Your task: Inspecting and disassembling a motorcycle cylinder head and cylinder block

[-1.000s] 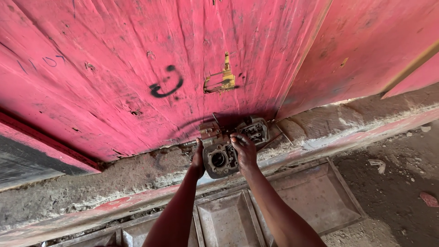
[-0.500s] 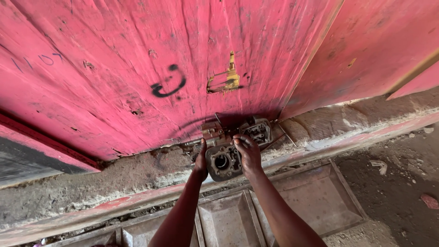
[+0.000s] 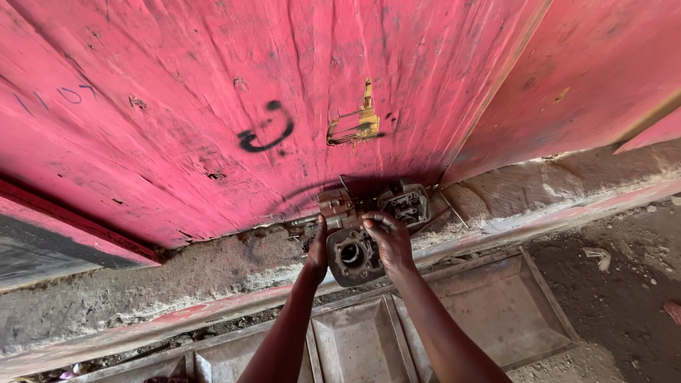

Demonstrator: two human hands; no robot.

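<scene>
A grimy metal engine part point(image 3: 350, 255) with a round bore rests on the concrete ledge point(image 3: 177, 273) at the foot of a red wooden door point(image 3: 234, 106). My left hand point(image 3: 316, 250) grips its left side and my right hand point(image 3: 386, 240) wraps over its top right. Behind it sit a rusty brown carburettor-like piece point(image 3: 335, 204) and a second dark metal casting point(image 3: 406, 203), both against the door.
A brass hasp point(image 3: 355, 126) hangs on the door above the parts. Below the ledge lies a dusty metal tray point(image 3: 496, 312) with several compartments. A thin metal rod point(image 3: 452, 208) leans by the right door edge. Dirt ground lies to the right.
The view has shifted slightly; both hands stay on the engine part, which has hardly moved on the ledge.
</scene>
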